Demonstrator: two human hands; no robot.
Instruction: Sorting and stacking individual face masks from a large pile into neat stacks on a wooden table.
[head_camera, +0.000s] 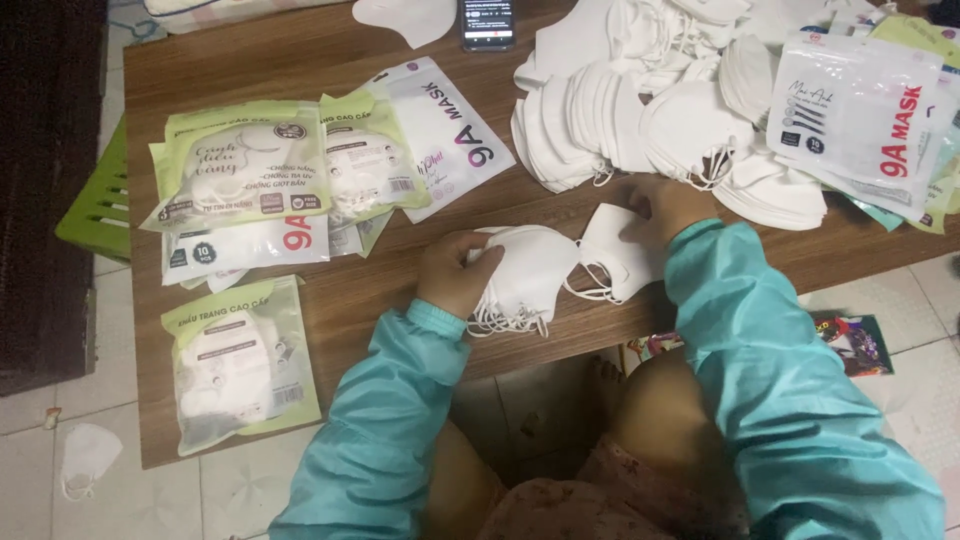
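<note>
My left hand (456, 272) grips a small stack of white folded face masks (525, 275) at the near edge of the low wooden table (330, 55), their ear loops dangling below. My right hand (668, 205) pinches a single white mask (612, 250) right beside that stack, just in front of a big heap of loose white masks (660, 110). Both arms wear teal sleeves.
Filled green-and-clear mask packets (240, 165) lie at the left, one more (240, 365) near the front corner. White printed packets (860, 110) pile at the right. A phone (487, 22) lies at the far edge. One mask (88, 455) lies on the tiled floor.
</note>
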